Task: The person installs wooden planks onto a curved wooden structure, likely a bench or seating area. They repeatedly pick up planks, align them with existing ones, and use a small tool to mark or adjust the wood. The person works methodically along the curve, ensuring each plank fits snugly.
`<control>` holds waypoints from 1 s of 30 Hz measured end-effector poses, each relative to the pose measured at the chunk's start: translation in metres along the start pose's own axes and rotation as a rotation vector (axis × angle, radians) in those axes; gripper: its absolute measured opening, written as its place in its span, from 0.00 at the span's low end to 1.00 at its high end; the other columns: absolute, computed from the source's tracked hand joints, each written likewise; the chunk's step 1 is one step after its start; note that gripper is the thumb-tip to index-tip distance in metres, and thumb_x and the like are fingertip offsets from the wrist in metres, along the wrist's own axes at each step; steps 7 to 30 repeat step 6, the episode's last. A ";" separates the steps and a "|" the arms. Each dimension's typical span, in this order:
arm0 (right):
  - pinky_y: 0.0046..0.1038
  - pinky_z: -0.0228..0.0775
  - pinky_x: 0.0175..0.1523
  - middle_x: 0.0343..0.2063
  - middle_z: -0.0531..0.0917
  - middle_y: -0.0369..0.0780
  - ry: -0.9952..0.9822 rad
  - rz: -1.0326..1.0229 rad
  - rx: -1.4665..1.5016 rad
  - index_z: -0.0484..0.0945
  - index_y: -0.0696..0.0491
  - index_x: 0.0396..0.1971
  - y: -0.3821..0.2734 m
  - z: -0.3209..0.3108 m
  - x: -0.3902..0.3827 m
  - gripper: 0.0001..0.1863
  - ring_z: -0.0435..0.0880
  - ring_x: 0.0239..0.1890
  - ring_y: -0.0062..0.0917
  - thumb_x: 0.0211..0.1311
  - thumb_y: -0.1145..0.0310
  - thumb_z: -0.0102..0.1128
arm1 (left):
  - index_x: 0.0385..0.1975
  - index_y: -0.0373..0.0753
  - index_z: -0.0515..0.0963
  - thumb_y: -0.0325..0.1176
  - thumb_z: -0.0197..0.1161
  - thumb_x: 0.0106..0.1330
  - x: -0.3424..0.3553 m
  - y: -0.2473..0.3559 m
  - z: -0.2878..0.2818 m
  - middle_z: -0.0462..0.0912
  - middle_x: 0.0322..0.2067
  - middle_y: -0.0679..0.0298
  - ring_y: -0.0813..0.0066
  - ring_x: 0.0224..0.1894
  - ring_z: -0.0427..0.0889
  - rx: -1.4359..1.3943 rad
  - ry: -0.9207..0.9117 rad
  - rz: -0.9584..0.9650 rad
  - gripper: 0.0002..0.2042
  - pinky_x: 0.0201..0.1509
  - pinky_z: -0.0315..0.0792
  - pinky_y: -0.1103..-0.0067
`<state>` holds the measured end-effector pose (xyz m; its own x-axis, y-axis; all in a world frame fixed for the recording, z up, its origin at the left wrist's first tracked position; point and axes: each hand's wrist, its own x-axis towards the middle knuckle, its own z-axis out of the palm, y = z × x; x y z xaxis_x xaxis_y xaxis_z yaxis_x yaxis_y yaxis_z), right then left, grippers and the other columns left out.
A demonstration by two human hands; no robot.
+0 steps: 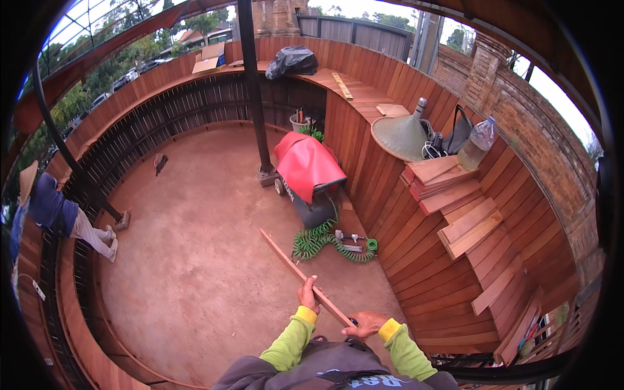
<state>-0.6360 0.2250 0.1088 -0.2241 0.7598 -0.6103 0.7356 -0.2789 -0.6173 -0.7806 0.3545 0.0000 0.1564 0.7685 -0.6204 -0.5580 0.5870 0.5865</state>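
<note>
A long, narrow wooden strip (284, 257) slants from in front of my body out over the floor, its far end raised to the left. My left hand (308, 295) is closed around it partway along, the thumb lying against its side. At the near end my right hand (367, 325) is closed, fingers curled by the strip's tip. A small dark-blue object (353, 321) shows at those fingers against the wood; its kind is too small to make out. Both arms wear yellow-green sleeves.
A machine under a red cover (309, 162) stands ahead, with a coiled green hose (315, 242) beside it. A dark post (255, 97) rises from the floor. Loose boards (471, 227), a conical hat (400, 138) and a bottle (478, 144) lie along the right bench. Another person (62, 208) is at left.
</note>
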 end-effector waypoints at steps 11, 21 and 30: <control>0.39 0.69 0.36 0.24 0.82 0.46 0.114 0.028 -0.114 0.77 0.53 0.44 0.034 0.012 0.011 0.29 0.81 0.28 0.38 0.56 0.42 0.52 | 0.36 0.36 0.69 0.41 0.67 0.51 0.003 0.002 0.009 0.69 0.17 0.59 0.67 0.14 0.72 -0.014 -0.002 0.026 0.20 0.16 0.75 0.69; 0.39 0.69 0.36 0.24 0.82 0.46 0.114 0.028 -0.114 0.77 0.53 0.44 0.034 0.012 0.011 0.29 0.81 0.28 0.38 0.56 0.42 0.52 | 0.36 0.36 0.69 0.41 0.67 0.51 0.003 0.002 0.009 0.69 0.17 0.59 0.67 0.14 0.72 -0.014 -0.002 0.026 0.20 0.16 0.75 0.69; 0.39 0.69 0.36 0.24 0.82 0.46 0.114 0.028 -0.114 0.77 0.53 0.44 0.034 0.012 0.011 0.29 0.81 0.28 0.38 0.56 0.42 0.52 | 0.36 0.36 0.69 0.41 0.67 0.51 0.003 0.002 0.009 0.69 0.17 0.59 0.67 0.14 0.72 -0.014 -0.002 0.026 0.20 0.16 0.75 0.69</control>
